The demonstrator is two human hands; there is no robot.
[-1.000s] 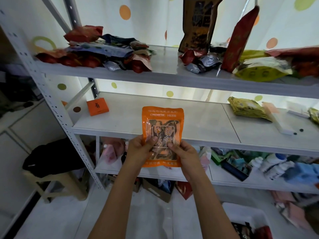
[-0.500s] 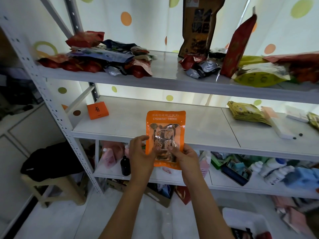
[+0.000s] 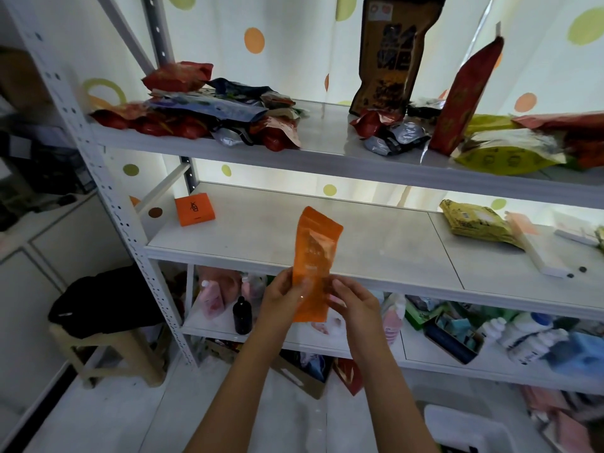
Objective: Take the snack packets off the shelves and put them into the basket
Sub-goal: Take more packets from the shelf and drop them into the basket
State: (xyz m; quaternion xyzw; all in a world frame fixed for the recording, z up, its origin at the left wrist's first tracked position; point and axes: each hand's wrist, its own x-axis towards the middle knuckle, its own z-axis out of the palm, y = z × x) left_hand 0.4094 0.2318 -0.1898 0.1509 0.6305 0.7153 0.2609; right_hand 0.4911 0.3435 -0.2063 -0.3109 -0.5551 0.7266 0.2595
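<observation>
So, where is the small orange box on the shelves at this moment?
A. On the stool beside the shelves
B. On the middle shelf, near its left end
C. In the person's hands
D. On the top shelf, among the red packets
B: the small orange box stands on the middle shelf near its left end, while the hands hold only the orange packet.

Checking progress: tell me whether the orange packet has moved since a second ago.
Yes. The orange packet has turned from face-on to nearly edge-on, staying in front of the middle shelf's edge, held in both hands.
</observation>
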